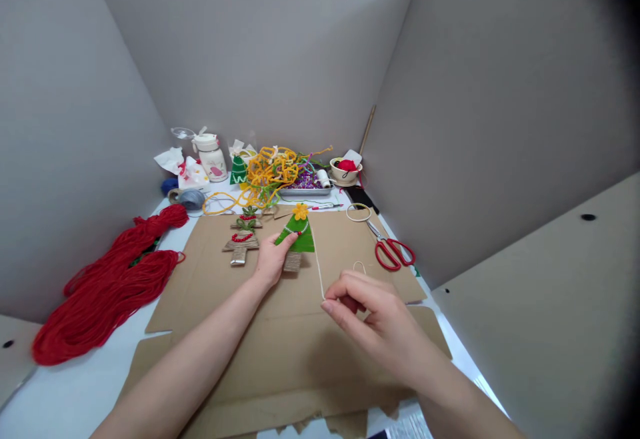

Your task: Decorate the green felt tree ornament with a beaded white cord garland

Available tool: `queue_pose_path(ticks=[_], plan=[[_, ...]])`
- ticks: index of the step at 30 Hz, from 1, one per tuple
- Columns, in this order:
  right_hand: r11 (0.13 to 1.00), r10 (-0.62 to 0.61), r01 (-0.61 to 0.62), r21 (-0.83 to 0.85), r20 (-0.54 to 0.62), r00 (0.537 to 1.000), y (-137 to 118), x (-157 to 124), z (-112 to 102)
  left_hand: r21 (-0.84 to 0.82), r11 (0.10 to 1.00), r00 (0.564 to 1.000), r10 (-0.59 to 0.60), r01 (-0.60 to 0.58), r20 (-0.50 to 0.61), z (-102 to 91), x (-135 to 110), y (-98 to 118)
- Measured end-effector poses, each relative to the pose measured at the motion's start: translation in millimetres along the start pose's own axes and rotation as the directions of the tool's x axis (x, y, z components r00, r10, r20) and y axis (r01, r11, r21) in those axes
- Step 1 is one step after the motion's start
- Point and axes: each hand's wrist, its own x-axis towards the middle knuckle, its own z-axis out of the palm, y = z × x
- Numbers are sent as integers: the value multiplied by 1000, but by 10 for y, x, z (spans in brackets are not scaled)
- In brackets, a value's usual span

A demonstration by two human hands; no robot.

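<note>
Left hand [270,261] nearly closed, thumb on top, gripping left side of green tree ornament [307,243]. Right hand [376,312] pinched, thumb to fingertips, on white string [319,267]; string runs taut along tree's right edge. Tree above cardboard [240,352], ahead of right hand and to its left. Red-handled scissors [389,252] farther right.

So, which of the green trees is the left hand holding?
The left hand holds the green tree with the yellow flower on top; the other green tree, with white trim, is at the back.
</note>
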Motion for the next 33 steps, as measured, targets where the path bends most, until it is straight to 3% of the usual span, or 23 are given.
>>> queue_pose_path(ticks=[10,19,27,33], plan=[[988,-139,145,-50,115,984,-13,64,367,-43,999,1000,-10,10,-8,0,-46,8],[987,-158,161,-14,102,982,12,181,434,19,1000,1000,4,-4,-1,0,-46,-5],[972,-230,229,52,25,973,17,196,515,129,991,999,36,-33,-21,-14,-48,24],[960,-257,264,90,-80,963,57,151,524,244,962,990,137,-123,-42,-9,-53,51]])
